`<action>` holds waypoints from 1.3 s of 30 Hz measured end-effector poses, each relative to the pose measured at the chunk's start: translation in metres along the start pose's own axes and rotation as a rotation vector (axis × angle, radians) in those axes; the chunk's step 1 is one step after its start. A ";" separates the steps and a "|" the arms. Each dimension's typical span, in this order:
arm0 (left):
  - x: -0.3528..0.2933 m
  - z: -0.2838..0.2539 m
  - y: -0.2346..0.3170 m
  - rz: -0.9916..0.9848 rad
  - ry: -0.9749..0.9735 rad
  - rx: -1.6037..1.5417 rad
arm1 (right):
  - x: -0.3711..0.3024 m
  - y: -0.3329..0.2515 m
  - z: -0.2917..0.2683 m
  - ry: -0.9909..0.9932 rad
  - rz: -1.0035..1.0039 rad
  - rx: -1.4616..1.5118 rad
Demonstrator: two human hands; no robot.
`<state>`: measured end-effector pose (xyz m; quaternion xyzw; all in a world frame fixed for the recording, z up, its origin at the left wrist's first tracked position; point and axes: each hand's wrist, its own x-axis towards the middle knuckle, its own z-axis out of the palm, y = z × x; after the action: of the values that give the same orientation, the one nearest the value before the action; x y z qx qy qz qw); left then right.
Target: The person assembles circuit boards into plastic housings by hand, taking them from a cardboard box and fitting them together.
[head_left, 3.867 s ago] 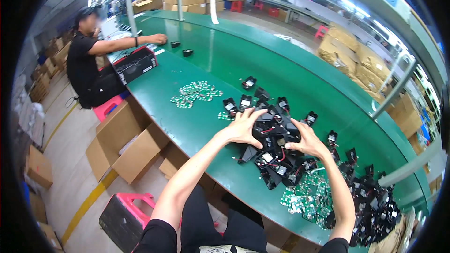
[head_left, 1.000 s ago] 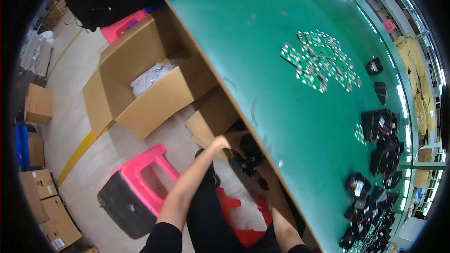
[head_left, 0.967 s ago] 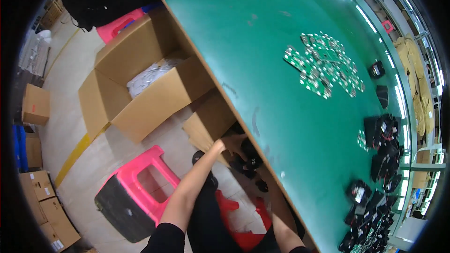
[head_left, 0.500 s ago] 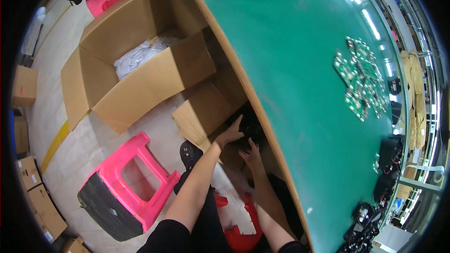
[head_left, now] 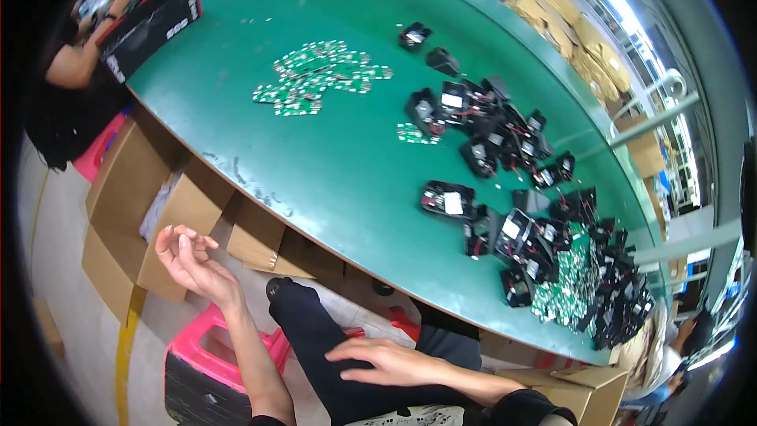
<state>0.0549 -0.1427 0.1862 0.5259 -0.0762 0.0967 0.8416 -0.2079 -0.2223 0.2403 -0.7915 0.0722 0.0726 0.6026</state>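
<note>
My left hand [head_left: 195, 265] is raised off the table's near side, in front of the cardboard box, palm turned up and fingers loosely bent but apart. Nothing shows in it. Over my lap, my right hand [head_left: 388, 361] has its fingers stretched out and holds nothing; it is close to my dark trouser leg [head_left: 315, 347]. On the green table [head_left: 315, 166] lies a loose pile of green circuit boards [head_left: 323, 71]. Black plastic housings with red wires [head_left: 505, 138] are scattered to the right, and a second heap of circuit boards [head_left: 566, 288] lies among them.
An open cardboard box [head_left: 118, 244] with white contents stands on the floor at left, near a pink stool [head_left: 197, 347]. Another person [head_left: 75, 71] sits at the far left beside a black box [head_left: 150, 28]. Another carton [head_left: 583, 386] stands at lower right.
Both hands have come out from under the table edge. My left hand is now up at the left, my right over my lap. The view has swung right across the tabletop.
</note>
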 end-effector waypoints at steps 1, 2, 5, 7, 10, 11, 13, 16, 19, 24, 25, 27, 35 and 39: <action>-0.013 0.029 0.031 0.065 -0.182 -0.054 | -0.017 -0.029 -0.018 0.043 -0.129 -0.112; -0.029 0.052 0.049 0.121 -0.361 -0.109 | -0.035 -0.048 -0.039 0.186 -0.170 -0.226; -0.066 0.125 0.069 0.236 -1.119 0.329 | -0.095 -0.062 -0.103 0.745 -0.037 -0.779; -0.080 0.148 0.074 0.370 -1.406 0.513 | -0.126 -0.055 -0.126 0.919 0.146 -1.197; -0.098 0.176 0.065 0.419 -1.541 0.647 | -0.161 -0.027 -0.115 0.898 0.374 -1.122; -0.106 0.185 0.063 0.455 -1.563 0.677 | -0.163 -0.016 -0.113 0.877 0.456 -1.165; -0.120 0.197 0.065 0.468 -1.614 0.741 | -0.160 0.000 -0.120 0.875 0.548 -1.098; -0.139 0.201 0.066 0.545 -1.644 0.858 | -0.141 0.005 -0.135 0.858 0.467 -1.176; -0.147 0.202 0.059 0.605 -1.574 0.891 | -0.122 0.009 -0.153 0.875 0.334 -1.198; -0.144 0.206 0.059 0.502 -1.573 0.825 | -0.102 -0.005 -0.184 0.681 0.338 -1.028; -0.141 0.206 0.057 0.499 -1.574 0.836 | -0.099 -0.006 -0.188 0.630 0.324 -0.970; -0.135 0.206 0.049 0.406 -1.558 0.735 | -0.091 -0.007 -0.200 0.641 0.210 -0.831; -0.131 0.221 0.048 0.082 -1.598 0.590 | -0.087 0.019 -0.226 0.586 -0.047 -0.481; -0.138 0.217 0.036 -0.108 -1.485 0.411 | -0.083 0.025 -0.234 0.528 -0.059 -0.326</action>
<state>-0.0934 -0.3341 0.2808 0.6014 -0.5756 -0.3105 0.4589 -0.2881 -0.4524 0.2950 -0.8710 0.1908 -0.1425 0.4298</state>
